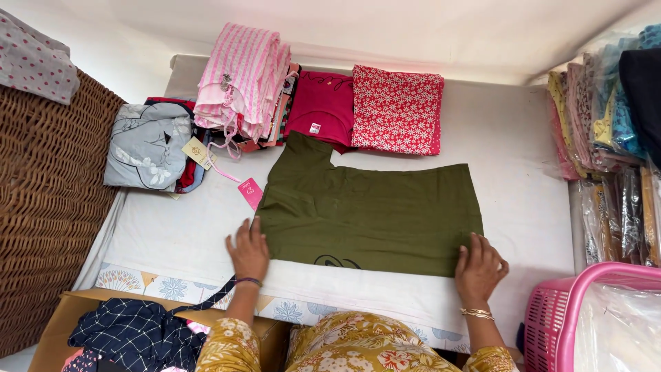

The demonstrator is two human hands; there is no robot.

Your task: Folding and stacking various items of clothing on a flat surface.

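Note:
An olive green garment [372, 210] lies folded flat across the white sheet [509, 158], a small dark print showing at its near edge. My left hand [248, 251] presses down on the garment's near left corner, fingers spread. On the near right corner rests my right hand [478, 267], fingers apart too. A pink paper tag [250, 192] sticks out beside the garment's left edge. Neither hand grips anything.
Folded clothes sit at the back: a pink striped pile [241, 79], a magenta top [322, 105], a red floral piece [398, 109], a grey printed one [146, 145]. Wicker surface [48, 207] at left, cardboard box [51, 331] near left, pink basket [585, 313] and bagged clothes [606, 110] at right.

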